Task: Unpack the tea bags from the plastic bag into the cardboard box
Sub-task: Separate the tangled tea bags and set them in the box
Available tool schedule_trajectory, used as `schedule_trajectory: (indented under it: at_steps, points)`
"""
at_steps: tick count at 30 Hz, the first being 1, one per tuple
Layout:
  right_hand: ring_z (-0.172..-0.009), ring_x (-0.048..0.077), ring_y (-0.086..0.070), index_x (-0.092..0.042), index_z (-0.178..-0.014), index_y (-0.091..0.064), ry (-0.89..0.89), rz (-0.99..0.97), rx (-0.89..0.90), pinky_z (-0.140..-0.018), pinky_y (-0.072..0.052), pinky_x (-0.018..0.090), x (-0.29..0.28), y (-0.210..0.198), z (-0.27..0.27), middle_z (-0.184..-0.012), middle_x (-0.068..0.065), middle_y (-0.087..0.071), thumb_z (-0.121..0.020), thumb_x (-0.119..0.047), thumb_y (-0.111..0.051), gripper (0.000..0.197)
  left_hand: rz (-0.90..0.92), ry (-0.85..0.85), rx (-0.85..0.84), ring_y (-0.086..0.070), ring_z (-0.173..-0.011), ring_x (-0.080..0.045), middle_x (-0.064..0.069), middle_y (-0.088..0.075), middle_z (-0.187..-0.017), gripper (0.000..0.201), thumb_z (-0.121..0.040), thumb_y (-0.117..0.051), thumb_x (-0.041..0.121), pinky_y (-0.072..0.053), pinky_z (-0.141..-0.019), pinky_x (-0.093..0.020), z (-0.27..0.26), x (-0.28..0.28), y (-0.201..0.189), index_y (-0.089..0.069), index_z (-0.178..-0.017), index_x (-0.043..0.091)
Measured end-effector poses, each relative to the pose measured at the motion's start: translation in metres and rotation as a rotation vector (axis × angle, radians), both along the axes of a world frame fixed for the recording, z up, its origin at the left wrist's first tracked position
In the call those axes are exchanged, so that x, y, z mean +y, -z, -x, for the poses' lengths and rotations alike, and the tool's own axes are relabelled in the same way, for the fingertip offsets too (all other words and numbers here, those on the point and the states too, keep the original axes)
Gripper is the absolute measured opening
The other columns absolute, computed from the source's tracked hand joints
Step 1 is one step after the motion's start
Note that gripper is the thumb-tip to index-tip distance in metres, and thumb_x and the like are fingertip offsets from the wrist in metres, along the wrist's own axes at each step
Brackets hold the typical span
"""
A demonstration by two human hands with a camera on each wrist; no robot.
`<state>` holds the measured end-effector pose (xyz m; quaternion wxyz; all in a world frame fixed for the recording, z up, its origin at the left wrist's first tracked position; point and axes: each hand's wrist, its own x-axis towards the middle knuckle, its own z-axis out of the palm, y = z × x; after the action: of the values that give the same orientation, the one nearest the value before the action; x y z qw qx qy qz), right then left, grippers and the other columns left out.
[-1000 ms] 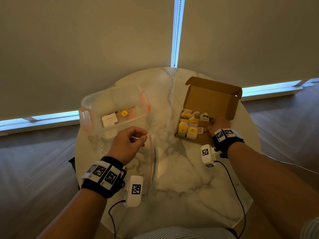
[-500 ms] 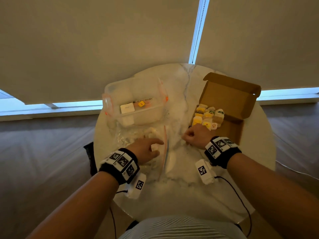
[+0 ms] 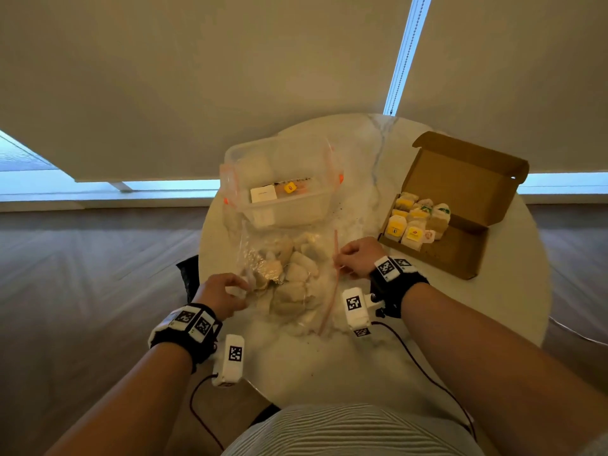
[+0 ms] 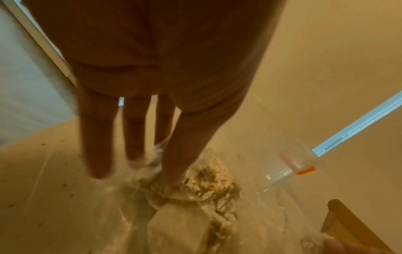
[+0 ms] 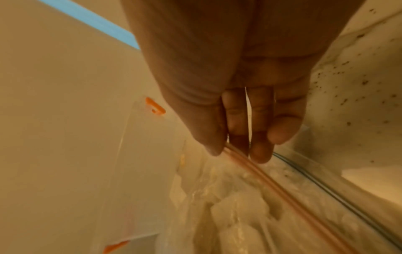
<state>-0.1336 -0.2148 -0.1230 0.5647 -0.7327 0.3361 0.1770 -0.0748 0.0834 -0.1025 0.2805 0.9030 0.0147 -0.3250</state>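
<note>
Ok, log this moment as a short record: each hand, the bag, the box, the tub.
left hand: holds the closed end of the plastic bag
right hand: pinches the bag's red zip strip
plastic bag: lying on the marble table, tea bags inside
cardboard box: lid open, partly filled with tea bags
clear tub: behind the bag

right hand (image 3: 357, 258) left the cardboard box (image 3: 460, 205), now pinches the plastic bag (image 3: 289, 271) seal.
</note>
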Motion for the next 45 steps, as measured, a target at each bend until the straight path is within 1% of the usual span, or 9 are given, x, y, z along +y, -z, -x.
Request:
schedule_trajectory:
  at_steps: [6, 12, 18, 24, 30, 34, 38, 41, 45]
  points:
    - [-0.054, 0.022, -0.063, -0.002, -0.093, -0.065, 0.326, -0.151, -0.114, -0.057, -0.054, 0.032, -0.006, -0.011, 0.003, -0.072, 0.015, -0.068, -0.090, -0.016, -0.066, 0.015, 0.021, -0.081, -0.138, -0.068, -0.073, -0.013, 0.002, -0.072, -0.075, 0.025, -0.070, -0.082, 0.007, -0.054, -0.079, -0.030, -0.009, -0.010, -0.010, -0.070, -0.072, 0.030]
    - [-0.064, 0.020, -0.068, -0.004, -0.081, -0.068, 0.031, -0.250, 0.023, -0.068, -0.056, 0.035, -0.006, -0.017, 0.024, -0.079, 0.015, -0.072, -0.086, -0.009, -0.070, 0.007, 0.034, -0.038, -0.099, -0.069, -0.068, -0.017, -0.003, -0.072, -0.070, 0.027, -0.073, -0.075, 0.002, -0.058, -0.076, -0.032, -0.010, -0.019, -0.022, -0.074, -0.075, 0.028]
    - [-0.048, 0.017, -0.062, -0.001, -0.102, -0.058, 0.276, -0.197, -0.075, -0.049, -0.055, 0.028, -0.016, -0.020, 0.012, -0.073, 0.015, -0.066, -0.089, -0.005, -0.064, 0.014, 0.125, 0.055, -0.268, -0.069, -0.067, -0.010, 0.003, -0.073, -0.073, 0.033, -0.079, -0.067, -0.001, -0.056, -0.073, -0.027, -0.022, -0.029, -0.046, -0.074, -0.083, 0.030]
    - [-0.054, 0.020, -0.063, -0.009, -0.084, -0.058, 0.215, -0.191, -0.025, -0.052, -0.055, 0.029, -0.016, -0.019, 0.014, -0.081, 0.020, -0.068, -0.090, -0.007, -0.064, 0.009, 0.150, 0.110, -0.354, -0.068, -0.076, -0.003, 0.020, -0.069, -0.082, 0.036, -0.080, -0.070, -0.001, -0.052, -0.077, -0.024, -0.028, -0.033, -0.055, -0.072, -0.079, 0.035]
    - [-0.054, 0.019, -0.064, -0.005, -0.093, -0.060, 0.221, -0.192, -0.009, -0.049, -0.053, 0.026, -0.015, -0.018, 0.016, -0.084, 0.021, -0.069, -0.090, -0.009, -0.065, 0.007, 0.185, 0.106, -0.358, -0.069, -0.078, -0.004, 0.017, -0.071, -0.083, 0.034, -0.079, -0.074, 0.003, -0.053, -0.079, -0.026, -0.030, -0.029, -0.047, -0.073, -0.078, 0.037]
    - [-0.057, 0.019, -0.063, 0.001, -0.096, -0.064, 0.186, -0.169, -0.013, -0.051, -0.053, 0.027, -0.012, -0.021, 0.017, -0.080, 0.018, -0.069, -0.089, -0.009, -0.066, 0.013, 0.020, 0.153, -0.232, -0.067, -0.079, -0.008, 0.008, -0.072, -0.089, 0.024, -0.081, -0.075, 0.013, -0.056, -0.085, -0.035, -0.025, -0.026, -0.038, -0.069, -0.076, 0.035]
    - [-0.056, 0.016, -0.062, 0.001, -0.089, -0.067, 0.134, -0.180, -0.041, -0.047, -0.050, 0.023, -0.006, -0.026, 0.020, -0.071, 0.011, -0.069, -0.086, -0.010, -0.069, 0.012, -0.154, 0.203, -0.376, -0.060, -0.090, -0.012, 0.005, -0.064, -0.106, 0.012, -0.084, -0.071, 0.025, -0.047, -0.086, -0.030, -0.024, -0.039, -0.042, -0.065, -0.085, 0.036]
    - [-0.054, 0.016, -0.063, 0.001, -0.089, -0.067, 0.156, -0.214, -0.073, -0.048, -0.050, 0.024, -0.001, -0.030, 0.019, -0.069, 0.012, -0.069, -0.082, -0.007, -0.073, 0.013, 0.000, 0.311, -0.470, -0.054, -0.093, -0.011, 0.008, -0.053, -0.105, 0.011, -0.085, -0.070, 0.024, -0.044, -0.086, -0.028, -0.013, -0.067, -0.052, -0.068, -0.095, 0.027]
    - [-0.055, 0.018, -0.065, 0.000, -0.093, -0.066, 0.144, -0.239, -0.090, -0.050, -0.053, 0.026, 0.004, -0.034, 0.013, -0.072, 0.017, -0.071, -0.077, -0.005, -0.077, 0.020, 0.188, 0.645, -0.260, -0.058, -0.080, -0.004, 0.011, -0.061, -0.094, 0.015, -0.090, -0.064, 0.025, -0.050, -0.077, -0.026, 0.013, -0.109, -0.060, -0.066, -0.104, 0.030]
